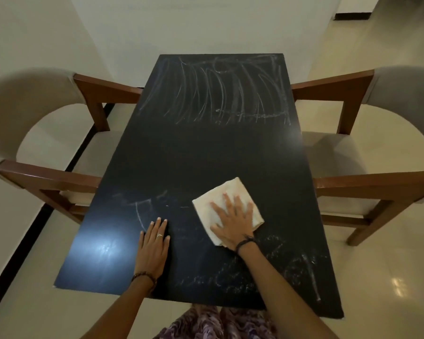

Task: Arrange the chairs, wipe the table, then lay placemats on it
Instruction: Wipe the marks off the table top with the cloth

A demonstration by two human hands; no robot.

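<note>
Wiping cloth pressed flat on dark table

Table [206, 148]: black top, streaked with pale smear marks at the far end and near edge. Cloth [227, 206], cream and folded, is lain right of the table's centre line, toward the near end. It is pressed down by the right hand [233, 221], fingers spread. Left hand [153, 245] is laid flat on the table beside the cloth, fingers together. One chair [59, 148] is set at each long side of the table.
</note>
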